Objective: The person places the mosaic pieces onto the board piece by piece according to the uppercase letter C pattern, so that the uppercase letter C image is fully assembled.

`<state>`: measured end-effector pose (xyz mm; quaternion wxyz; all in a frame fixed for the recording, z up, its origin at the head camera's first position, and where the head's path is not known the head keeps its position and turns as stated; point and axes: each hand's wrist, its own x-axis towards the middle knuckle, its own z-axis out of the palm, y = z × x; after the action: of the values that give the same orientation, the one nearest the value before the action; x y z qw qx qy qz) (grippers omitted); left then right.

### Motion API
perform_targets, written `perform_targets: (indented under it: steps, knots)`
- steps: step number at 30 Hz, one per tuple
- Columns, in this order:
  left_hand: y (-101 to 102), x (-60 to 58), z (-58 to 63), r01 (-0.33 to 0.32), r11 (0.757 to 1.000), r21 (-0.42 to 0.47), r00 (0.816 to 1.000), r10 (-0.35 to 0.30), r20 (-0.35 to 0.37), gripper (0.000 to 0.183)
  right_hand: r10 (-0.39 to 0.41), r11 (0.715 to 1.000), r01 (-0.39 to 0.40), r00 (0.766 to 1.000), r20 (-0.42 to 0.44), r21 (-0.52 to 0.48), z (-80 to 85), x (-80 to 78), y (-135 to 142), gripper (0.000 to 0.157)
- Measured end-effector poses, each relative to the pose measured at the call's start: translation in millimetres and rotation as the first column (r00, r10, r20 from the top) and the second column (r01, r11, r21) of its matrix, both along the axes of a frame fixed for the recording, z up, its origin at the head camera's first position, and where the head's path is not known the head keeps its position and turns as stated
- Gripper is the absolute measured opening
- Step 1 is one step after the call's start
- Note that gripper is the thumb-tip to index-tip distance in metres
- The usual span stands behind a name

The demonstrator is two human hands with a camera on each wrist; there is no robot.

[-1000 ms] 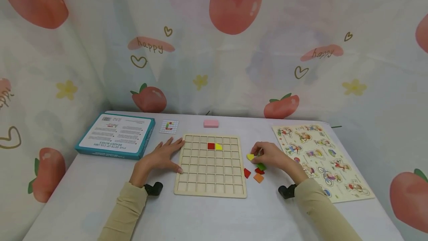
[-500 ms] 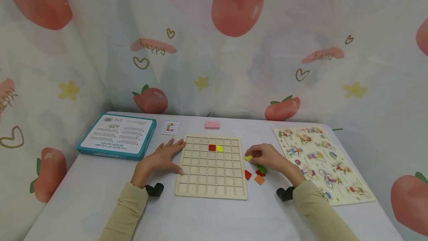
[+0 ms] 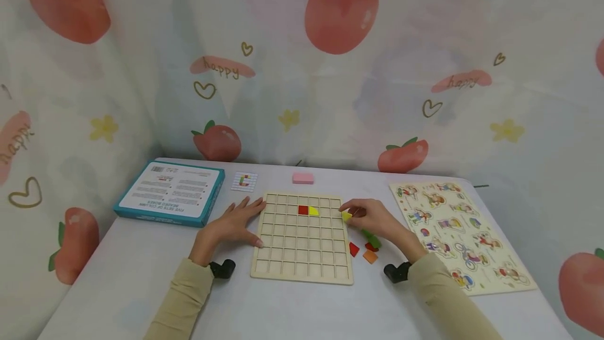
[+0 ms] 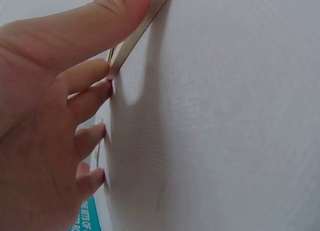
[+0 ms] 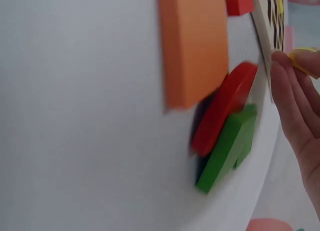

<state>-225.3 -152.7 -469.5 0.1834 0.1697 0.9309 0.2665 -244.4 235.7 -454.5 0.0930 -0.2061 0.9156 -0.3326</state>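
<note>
The wooden grid board (image 3: 302, 266) lies flat in the middle of the table. A red square (image 3: 303, 210) and a yellow piece with one rounded corner (image 3: 313, 211) sit side by side in its upper cells. My left hand (image 3: 231, 226) is spread at the board's left edge, thumb and fingertips touching it. Between thumb and fingers, my right hand (image 3: 377, 219) pinches another small yellow piece (image 3: 346, 216) at the board's right edge. Under and beside that hand lie a green piece (image 5: 227, 146) leaning on a red one (image 5: 225, 108), an orange square (image 5: 200, 51) and another red piece (image 3: 354, 249).
A teal-edged box (image 3: 165, 193) stands at the back left. Beside it lie a small pattern card (image 3: 244, 182) and a pink block (image 3: 302, 178) behind the grid board. A picture puzzle board (image 3: 462, 235) with cartoon figures covers the right side, under the right forearm.
My right hand has moved left with the yellow piece, from beside the loose pieces to the board's right edge. The left hand stays at the board's left edge.
</note>
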Motion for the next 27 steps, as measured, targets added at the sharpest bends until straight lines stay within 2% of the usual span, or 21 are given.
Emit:
perform_targets:
  steps: [6,14,20,27]
  knots:
    - [1,-1.0,-0.9,0.003,1.000,-0.002,1.000,-0.003,-0.003,0.107,-0.002,0.999,0.004,1.000,0.024,-0.054,-2.1,-5.8,-16,0.014]
    - [0,0.1,1.0,0.004,1.000,0.003,1.000,-0.004,-0.002,0.107,-0.006,0.998,0.009,0.999,0.042,-0.063,1.2,-11.0,-42,0.015]
    - [1,-0.3,2.8,-0.004,1.000,-0.001,1.000,0.004,0.007,0.107,0.027,0.995,-0.022,0.998,0.057,-0.097,5.6,-16.0,-59,0.015]
    - [1,-1.5,-0.6,-0.006,1.000,0.000,1.000,0.006,0.007,0.108,0.030,0.994,-0.023,0.998,0.061,-0.109,5.1,-24.2,-73,0.012]
